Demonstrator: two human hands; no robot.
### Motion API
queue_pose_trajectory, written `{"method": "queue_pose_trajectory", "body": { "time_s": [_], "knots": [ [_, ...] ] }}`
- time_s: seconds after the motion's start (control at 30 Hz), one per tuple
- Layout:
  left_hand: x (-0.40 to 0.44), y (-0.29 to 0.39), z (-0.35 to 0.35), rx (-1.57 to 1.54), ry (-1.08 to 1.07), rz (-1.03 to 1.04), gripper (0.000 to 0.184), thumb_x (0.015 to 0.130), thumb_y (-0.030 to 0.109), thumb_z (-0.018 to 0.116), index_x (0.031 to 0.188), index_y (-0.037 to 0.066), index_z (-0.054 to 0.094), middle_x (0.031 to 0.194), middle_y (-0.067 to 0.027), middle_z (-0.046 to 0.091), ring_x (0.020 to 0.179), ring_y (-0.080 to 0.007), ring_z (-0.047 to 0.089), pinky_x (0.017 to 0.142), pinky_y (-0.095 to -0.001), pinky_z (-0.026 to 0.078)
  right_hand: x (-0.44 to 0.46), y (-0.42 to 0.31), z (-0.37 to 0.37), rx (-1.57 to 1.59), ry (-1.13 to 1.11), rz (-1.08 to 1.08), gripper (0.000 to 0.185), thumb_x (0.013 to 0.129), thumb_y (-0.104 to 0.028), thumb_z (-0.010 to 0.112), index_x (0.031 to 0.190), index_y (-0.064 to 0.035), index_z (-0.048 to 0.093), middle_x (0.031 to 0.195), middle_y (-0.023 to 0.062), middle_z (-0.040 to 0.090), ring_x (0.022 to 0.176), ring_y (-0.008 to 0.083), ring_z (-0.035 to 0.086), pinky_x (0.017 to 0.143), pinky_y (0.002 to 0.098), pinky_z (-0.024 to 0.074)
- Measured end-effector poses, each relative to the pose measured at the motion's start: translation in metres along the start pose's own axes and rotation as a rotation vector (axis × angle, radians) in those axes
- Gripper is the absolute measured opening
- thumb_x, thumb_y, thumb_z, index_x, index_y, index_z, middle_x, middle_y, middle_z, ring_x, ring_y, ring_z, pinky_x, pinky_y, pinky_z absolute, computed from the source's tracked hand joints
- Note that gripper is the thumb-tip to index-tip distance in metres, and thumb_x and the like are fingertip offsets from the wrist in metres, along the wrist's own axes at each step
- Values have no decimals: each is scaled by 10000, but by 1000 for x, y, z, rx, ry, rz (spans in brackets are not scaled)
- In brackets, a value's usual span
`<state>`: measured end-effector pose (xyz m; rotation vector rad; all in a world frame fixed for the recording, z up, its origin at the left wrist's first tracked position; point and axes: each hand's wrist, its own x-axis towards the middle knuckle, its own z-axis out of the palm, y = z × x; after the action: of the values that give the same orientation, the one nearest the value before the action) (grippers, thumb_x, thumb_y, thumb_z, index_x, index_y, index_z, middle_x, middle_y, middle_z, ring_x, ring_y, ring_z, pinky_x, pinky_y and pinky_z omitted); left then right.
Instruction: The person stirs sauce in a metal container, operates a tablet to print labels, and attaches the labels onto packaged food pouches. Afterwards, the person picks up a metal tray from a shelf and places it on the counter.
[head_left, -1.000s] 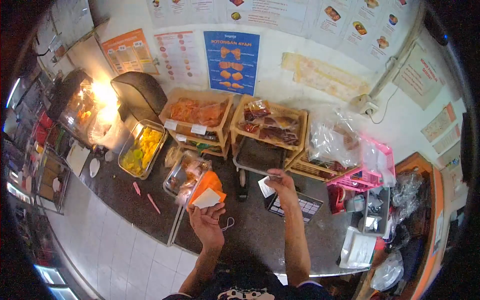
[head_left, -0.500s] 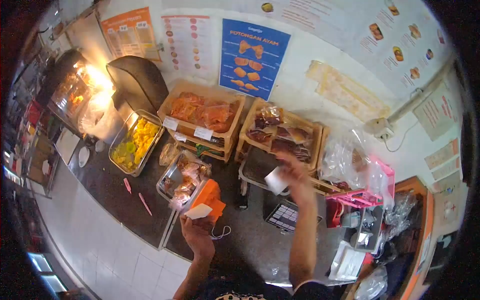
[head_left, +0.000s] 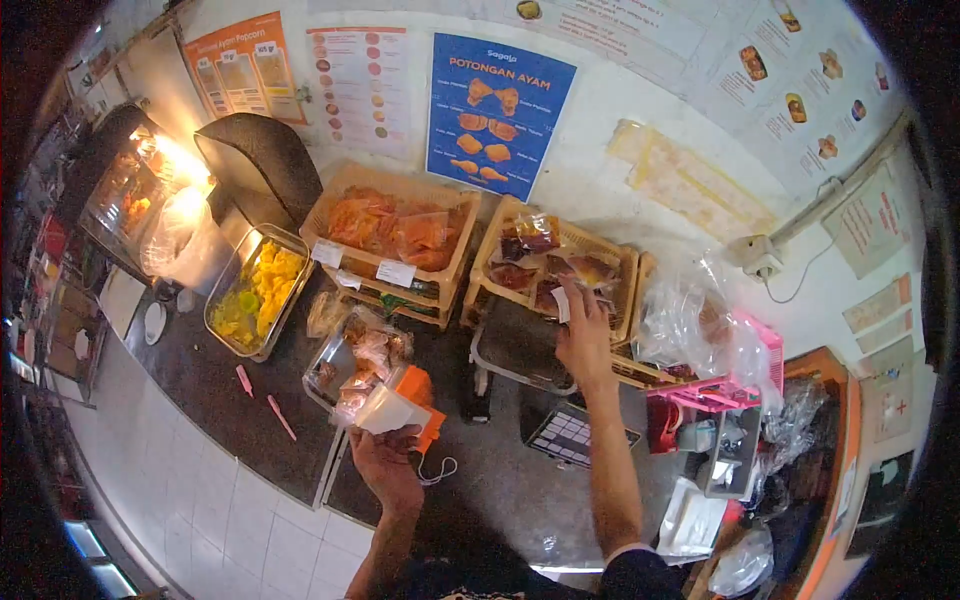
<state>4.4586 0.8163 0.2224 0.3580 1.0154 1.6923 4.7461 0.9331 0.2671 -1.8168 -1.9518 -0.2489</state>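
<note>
My left hand (head_left: 385, 472) grips a piece of white paper (head_left: 386, 410), its lower edge pinched in the fingers. Right by it lies an orange item (head_left: 424, 398), partly covered; I cannot tell what it is. Just beyond is a clear tray (head_left: 318, 372) with several plastic-wrapped pieces of food (head_left: 370, 352). My right hand (head_left: 586, 350) reaches to the front of a basket with dark red sauce packets (head_left: 516, 275). A small white slip (head_left: 563, 303) stands between its fingers. Beneath that hand is a grey lidded container (head_left: 520, 335).
A metal tray of yellow food (head_left: 268, 285) stands left, by a lit display case (head_left: 150, 190). Stacked baskets hold bagged orange-red food (head_left: 385, 225). A calculator (head_left: 572, 435), a pink basket (head_left: 765, 350) and plastic bags (head_left: 690, 310) sit right. Two pink pens (head_left: 281, 417) lie left.
My right hand has moved up and away with the white slip, from above the grey container to the sauce-packet basket. The paper in my left hand has tilted and shifted slightly left.
</note>
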Motion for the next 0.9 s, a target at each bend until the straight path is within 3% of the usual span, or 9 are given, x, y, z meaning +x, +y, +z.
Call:
{"method": "queue_pose_trajectory", "body": {
  "time_s": [0.07, 0.17, 0.3, 0.4, 0.47, 0.5, 0.73, 0.83, 0.9],
  "knots": [
    [4, 1, 5, -15, -8, -4, 287, 982, 342, 464, 1148, 109, 448, 995, -88, 638, 772, -196, 679, 604, -322, 557, 13, 23, 1, -40, -22, -58, 776, 678, 94, 655, 1394, -94, 423, 1278, 170, 561, 1116, 381, 581, 892, 453, 504],
    [2, 4, 5, -26, 51, -52, 232, 983, 256, 424, 1125, 74, 443, 966, -118, 643, 761, -227, 692, 611, -345, 554, 45, 32, -11, 407, -29, 58, 772, 720, 11, 726, 1408, -101, 396, 1154, 196, 618, 1049, 373, 618, 819, 422, 542],
    [8, -1, -3, 29, 83, 3, 230, 981, 269, 422, 1100, 73, 447, 940, -120, 642, 750, -225, 691, 595, -336, 550, 107, 45, -32, 359, -36, 231, 846, 672, -40, 813, 1404, -98, 394, 1074, 198, 639, 971, 338, 647, 803, 385, 551],
    [7, 9, -2, 142, 104, 68, 233, 984, 278, 421, 1087, 71, 449, 926, -119, 642, 743, -221, 689, 596, -323, 544, 128, 85, -22, 263, 117, 177, 923, 627, -74, 857, 1413, -104, 375, 1070, 191, 634, 881, 293, 661, 732, 357, 554],
    [11, 13, -2, 239, 132, 96, 233, 987, 282, 422, 1082, 71, 449, 922, -119, 642, 740, -220, 688, 597, -317, 541, 136, 76, -39, 538, 277, 220, 916, 651, -90, 846, 1424, -104, 354, 1123, 198, 607, 870, 244, 654, 714, 357, 545],
    [12, 13, -9, 178, 123, 80, 246, 986, 292, 430, 1089, 70, 452, 920, -117, 642, 740, -218, 688, 599, -313, 538, 135, 80, -44, 583, 313, 220, 825, 761, -31, 766, 1449, -100, 315, 1204, 156, 566, 949, 218, 637, 770, 348, 551],
    [11, 0, -21, 94, 94, 45, 279, 981, 291, 433, 1144, 64, 448, 970, -120, 639, 750, -214, 682, 608, -310, 534, 36, 2, -74, 1512, 311, 477, 690, 870, -64, 690, 1454, -97, 323, 1210, 132, 585, 1052, 213, 609, 853, 340, 526],
    [1, 5, 1, 18, 39, -5, 256, 987, 260, 417, 1145, 62, 453, 960, -113, 636, 721, -211, 674, 627, -322, 545, -28, 2, -30, 1517, 290, 642, 756, 828, -26, 711, 1463, -92, 306, 1271, 146, 563, 1106, 240, 590, 903, 368, 512],
    [-4, 4, 2, 38, 44, -23, 252, 988, 262, 413, 1140, 65, 453, 953, -110, 636, 709, -211, 672, 621, -322, 545, -39, -4, -6, 1315, 360, 494, 800, 795, 8, 717, 1470, -99, 301, 1306, 144, 547, 1128, 242, 580, 918, 375, 507]
  ]
}}
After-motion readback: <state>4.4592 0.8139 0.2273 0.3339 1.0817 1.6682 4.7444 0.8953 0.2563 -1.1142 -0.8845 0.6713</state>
